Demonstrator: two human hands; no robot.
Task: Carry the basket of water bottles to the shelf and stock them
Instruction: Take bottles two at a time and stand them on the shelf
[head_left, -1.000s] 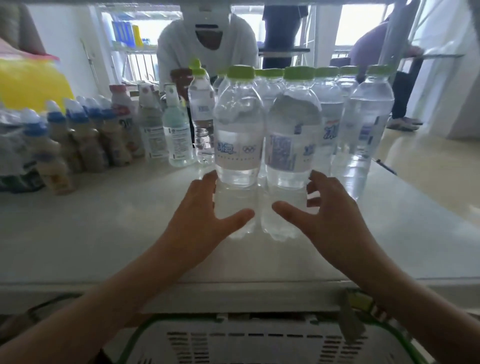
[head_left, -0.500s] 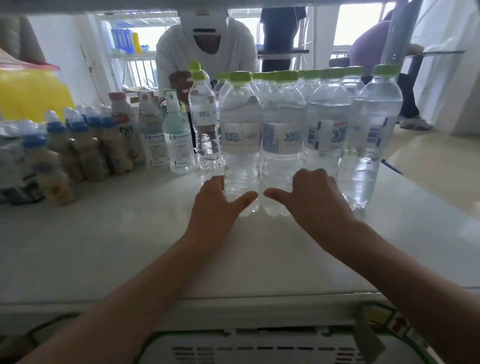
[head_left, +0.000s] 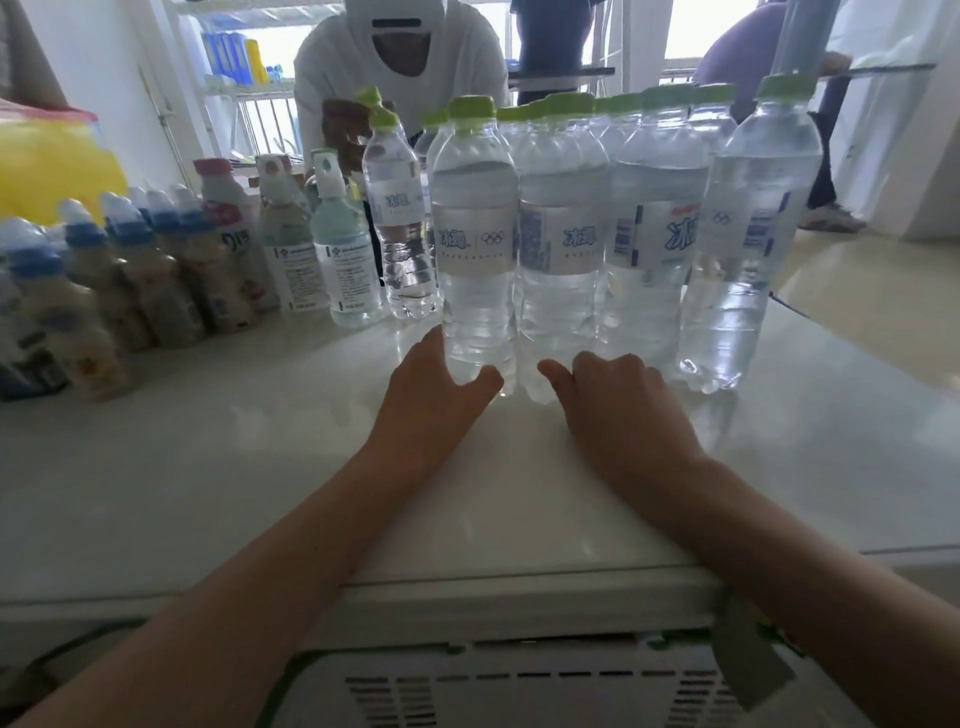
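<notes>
Several clear water bottles with green caps stand in rows on the white shelf (head_left: 208, 467). My left hand (head_left: 431, 400) cups the base of the front-left water bottle (head_left: 474, 260), fingers on its left side and thumb across its front. My right hand (head_left: 621, 405) presses against the bases of the neighbouring bottle (head_left: 563, 260) and the one to its right (head_left: 652, 249), fingers spread, gripping nothing. A further bottle (head_left: 748, 249) stands at the row's right end. The white basket (head_left: 467, 691) with a green rim sits below the shelf's front edge, its inside mostly hidden.
Left of the water stand two spray bottles (head_left: 343, 260), a smaller water bottle (head_left: 402, 228) and several blue-capped milk-drink bottles (head_left: 130, 280). A yellow bag (head_left: 47, 166) lies far left. A person in white (head_left: 400, 62) crouches behind the shelf; other people stand beyond.
Both hands have slid forward across the shelf, pushing the two front bottles back until they stand level with the row beside them. My hands now sit low at the bottle bases.
</notes>
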